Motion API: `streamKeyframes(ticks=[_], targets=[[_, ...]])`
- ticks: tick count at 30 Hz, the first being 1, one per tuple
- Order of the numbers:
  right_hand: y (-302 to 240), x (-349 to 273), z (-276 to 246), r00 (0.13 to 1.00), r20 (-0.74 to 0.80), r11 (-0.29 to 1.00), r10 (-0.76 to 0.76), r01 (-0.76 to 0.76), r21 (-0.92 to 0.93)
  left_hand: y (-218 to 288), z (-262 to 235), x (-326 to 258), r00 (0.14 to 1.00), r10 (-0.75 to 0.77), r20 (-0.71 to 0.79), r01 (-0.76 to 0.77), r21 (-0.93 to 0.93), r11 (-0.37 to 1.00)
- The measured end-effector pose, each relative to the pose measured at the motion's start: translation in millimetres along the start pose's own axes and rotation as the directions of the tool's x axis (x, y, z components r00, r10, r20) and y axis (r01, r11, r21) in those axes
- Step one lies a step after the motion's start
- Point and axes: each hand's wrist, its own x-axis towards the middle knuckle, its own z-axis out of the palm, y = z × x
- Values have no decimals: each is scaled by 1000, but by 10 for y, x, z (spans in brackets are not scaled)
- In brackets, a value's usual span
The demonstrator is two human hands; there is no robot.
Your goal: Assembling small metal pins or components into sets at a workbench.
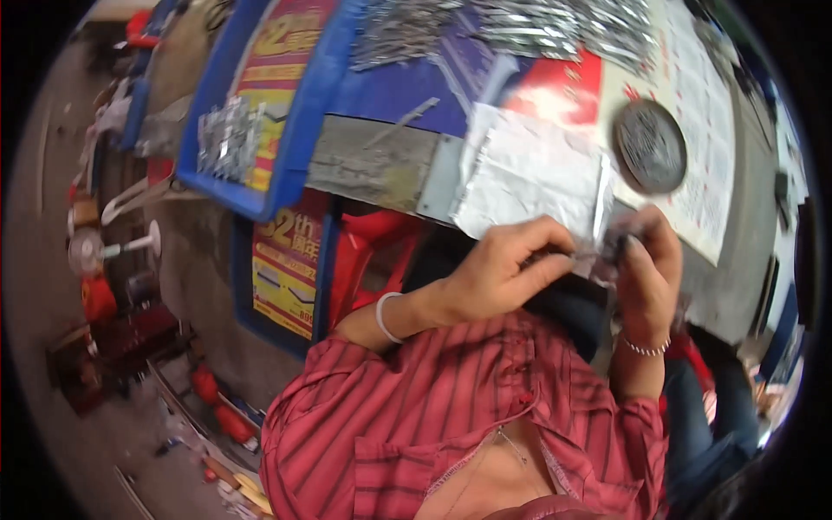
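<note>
One dark piece sits in the right hand, near crinkled white sheeting.

The right hand pinches a blurred dark piece, the left hand at its nine o'clock, a round dish at twelve, a blue tray at ten.

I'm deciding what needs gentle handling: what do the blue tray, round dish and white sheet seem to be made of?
Blue tray: probably plastic, smooth with slight sheen, given its even colour and thick moulded rim.
Round dish: perhaps metal, dull from its grey-brown look; plastic remains possible.
White sheet: paper or thin plastic, crinkled finish; its creases don't settle which.
</note>
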Motion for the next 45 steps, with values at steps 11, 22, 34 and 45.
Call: streamKeyframes(ticks=[11, 22, 34, 45], targets=[[83, -16, 82, 985, 149, 987, 86, -105, 123, -35, 0, -108, 993, -104, -47, 99, -85, 991], [148, -26, 108, 992, 118, 976, 48, -72, 206, 2, 2, -77, 997, -68, -45, 65, -66, 996], [152, -84, 173, 999, 51, 1000, 14, -15, 22, -9, -20, -69, 987, 145, -73, -126, 227, 966], [247, -179, 174, 991, -19, 989, -134, 132, -60, 75, 14, -40, 880, 476, -10, -363, 630, 686]])
